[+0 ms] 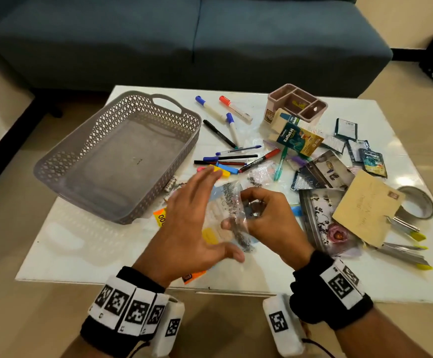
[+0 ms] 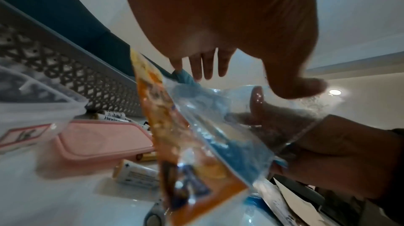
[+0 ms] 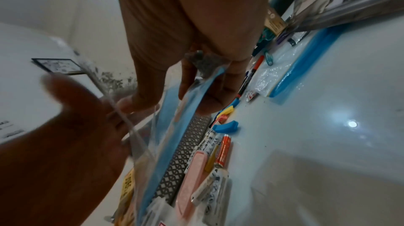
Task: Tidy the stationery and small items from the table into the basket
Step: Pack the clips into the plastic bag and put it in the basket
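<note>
My right hand (image 1: 259,215) pinches a clear zip bag (image 1: 232,218) printed with black flowers and lifts it off the white table (image 1: 81,249). In the left wrist view the bag (image 2: 207,126) shows a blue strip and orange and yellow items inside. My left hand (image 1: 194,218) is spread flat just left of the bag, fingers (image 2: 205,63) straight, thumb close to the bag; it holds nothing. The grey lattice basket (image 1: 63,153) stands at the table's left with nothing in it. Pens and markers (image 1: 233,151) lie scattered behind my hands.
Batteries (image 3: 223,150) and a pink case (image 2: 98,140) lie beside the basket's near wall. A brown organiser (image 1: 296,103), a Koflet-H box (image 1: 298,139), sachets (image 1: 360,148), an envelope (image 1: 365,210) and a tape roll (image 1: 417,202) crowd the right side. A blue sofa (image 1: 210,34) stands behind the table.
</note>
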